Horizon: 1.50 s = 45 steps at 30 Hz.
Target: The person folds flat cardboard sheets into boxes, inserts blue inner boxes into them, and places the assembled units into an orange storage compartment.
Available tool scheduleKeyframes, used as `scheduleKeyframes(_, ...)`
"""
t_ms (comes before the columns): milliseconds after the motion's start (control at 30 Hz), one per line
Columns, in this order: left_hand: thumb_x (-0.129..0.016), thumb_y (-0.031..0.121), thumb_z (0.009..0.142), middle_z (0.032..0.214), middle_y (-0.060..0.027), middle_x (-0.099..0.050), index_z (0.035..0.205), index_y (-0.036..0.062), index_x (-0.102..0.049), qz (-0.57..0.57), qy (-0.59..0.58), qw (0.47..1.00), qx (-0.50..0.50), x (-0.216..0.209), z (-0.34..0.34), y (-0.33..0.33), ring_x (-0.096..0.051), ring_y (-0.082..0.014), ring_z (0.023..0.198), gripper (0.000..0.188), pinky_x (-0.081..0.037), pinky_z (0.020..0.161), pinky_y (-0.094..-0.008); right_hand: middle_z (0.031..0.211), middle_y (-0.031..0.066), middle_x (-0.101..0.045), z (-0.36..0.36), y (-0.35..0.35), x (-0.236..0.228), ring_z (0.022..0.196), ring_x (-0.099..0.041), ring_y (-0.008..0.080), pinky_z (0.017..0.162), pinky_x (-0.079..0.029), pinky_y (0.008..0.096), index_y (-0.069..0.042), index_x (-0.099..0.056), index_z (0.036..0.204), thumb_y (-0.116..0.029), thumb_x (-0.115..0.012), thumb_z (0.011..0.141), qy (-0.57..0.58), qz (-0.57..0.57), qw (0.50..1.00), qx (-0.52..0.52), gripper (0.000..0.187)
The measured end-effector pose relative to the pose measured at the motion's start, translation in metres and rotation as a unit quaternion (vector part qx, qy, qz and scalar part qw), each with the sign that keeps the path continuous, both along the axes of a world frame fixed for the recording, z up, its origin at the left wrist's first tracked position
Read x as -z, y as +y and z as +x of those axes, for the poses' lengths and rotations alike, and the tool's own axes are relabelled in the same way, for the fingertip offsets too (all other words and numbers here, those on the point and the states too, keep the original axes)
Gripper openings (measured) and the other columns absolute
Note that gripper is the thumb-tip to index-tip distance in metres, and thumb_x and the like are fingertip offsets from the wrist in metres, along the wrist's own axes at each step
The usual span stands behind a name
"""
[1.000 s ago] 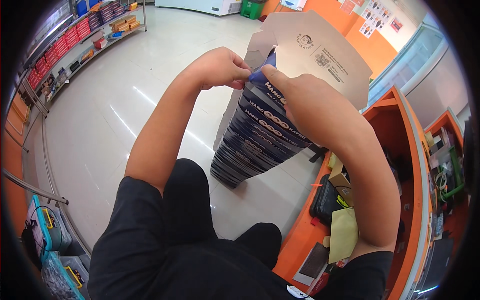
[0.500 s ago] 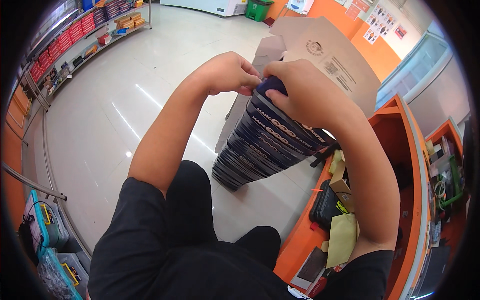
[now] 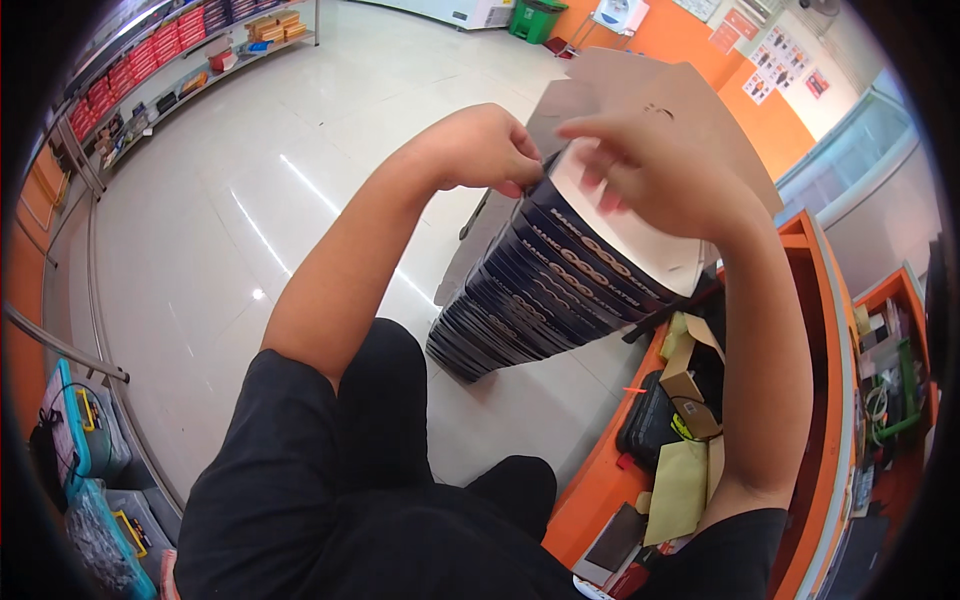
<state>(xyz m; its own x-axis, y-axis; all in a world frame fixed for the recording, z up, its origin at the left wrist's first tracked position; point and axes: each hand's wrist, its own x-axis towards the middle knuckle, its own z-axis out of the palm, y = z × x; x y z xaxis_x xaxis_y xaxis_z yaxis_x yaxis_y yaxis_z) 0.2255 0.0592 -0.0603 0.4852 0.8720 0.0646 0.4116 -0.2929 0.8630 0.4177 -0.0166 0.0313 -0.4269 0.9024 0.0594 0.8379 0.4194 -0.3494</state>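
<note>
Lifted off the dark blue edge since the earlier frame, the right hand (image 3: 665,180) is now loosely spread above the stack of dark blue packaging (image 3: 560,275), whose white top has come into view; the left hand (image 3: 490,150) stays at its left corner.

At left, teal-edged bins (image 3: 78,430) sit near, beside a metal rail (image 3: 65,341); farther off, a shelf rack holds rows of red boxes (image 3: 125,75). Glossy pale tiles (image 3: 190,250) cover the floor, with streaks of reflected light. The stack stands on them in the middle, beyond the person's knees, with tan cardboard (image 3: 710,110) behind. Far off are a white chest appliance (image 3: 440,8), a green bin (image 3: 537,20) and an orange wall. Near right, an orange cabinet (image 3: 588,515) holds a black case (image 3: 645,428) and an open brown carton (image 3: 690,385).

Pale lettering with looped rings repeats along the stack's front, clear on the upper layers and faint lower down. Sheets on the far wall (image 3: 778,65) are too small to read.

The left hand's fingertips are pinched narrow; whether a layer lies between them cannot be told. Blur hides whether the right fingers touch the white top, and that hand covers most of the cardboard's print.
</note>
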Motion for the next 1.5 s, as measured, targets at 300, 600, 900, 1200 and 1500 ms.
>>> scheduleKeyframes(300,-0.072,0.018,0.075,0.088,-0.0121,-0.074,0.103,-0.0035,-0.072,0.025,0.058,0.997,0.039,-0.007,0.003,0.001,-0.073,-0.0172,0.075,0.036,-0.057,0.074,-0.0291,0.095,0.0132,-0.069,0.023,0.057,0.036,0.091,-0.065,0.036,0.082,-0.05,0.042,-0.003,-0.07,0.105,-0.001,-0.062,0.087,-0.139,0.244,0.951,-0.127,0.02)
scheduleKeyframes(600,-0.074,0.021,0.074,0.082,-0.0118,-0.075,0.092,0.0021,-0.076,0.126,0.15,0.981,0.0,-0.001,0.026,0.016,-0.072,-0.022,0.074,0.026,-0.057,0.075,-0.0335,0.093,0.0143,-0.068,0.027,0.058,0.04,0.09,-0.065,0.0352,0.08,-0.05,0.0414,-0.001,-0.07,0.097,-0.001,-0.064,0.085,-0.109,0.216,0.965,-0.102,0.014)
scheduleKeyframes(900,-0.074,0.021,0.075,0.081,-0.0155,-0.073,0.09,0.0015,-0.076,0.178,0.134,0.975,-0.021,-0.007,0.031,0.018,-0.071,-0.027,0.076,0.025,-0.057,0.076,-0.0353,0.094,0.0156,-0.068,0.028,0.062,0.029,0.09,-0.064,0.0356,0.08,-0.049,0.0418,0.001,-0.069,0.096,0.001,-0.064,0.085,-0.123,0.177,0.972,-0.093,0.012)
scheduleKeyframes(1200,-0.074,0.021,0.074,0.084,-0.0186,-0.073,0.09,0.0022,-0.077,0.198,0.104,0.974,-0.034,-0.004,0.038,0.014,-0.071,-0.0298,0.08,0.025,-0.056,0.078,-0.0368,0.094,0.0167,-0.068,0.033,0.061,0.034,0.091,-0.064,0.0362,0.081,-0.049,0.042,0.002,-0.069,0.097,0.003,-0.062,0.085,-0.13,0.175,0.973,-0.078,0.014)
scheduleKeyframes(1500,-0.07,0.018,0.077,0.082,-0.0169,-0.073,0.091,-0.0008,-0.077,0.187,0.079,0.979,-0.021,-0.006,0.032,0.017,-0.071,-0.0232,0.076,0.024,-0.056,0.074,-0.034,0.11,0.0149,-0.071,0.038,0.024,0.043,0.094,-0.067,0.0302,0.086,-0.052,0.0379,-0.003,-0.066,0.121,0.004,-0.057,0.089,-0.028,0.245,0.967,-0.068,0.035)
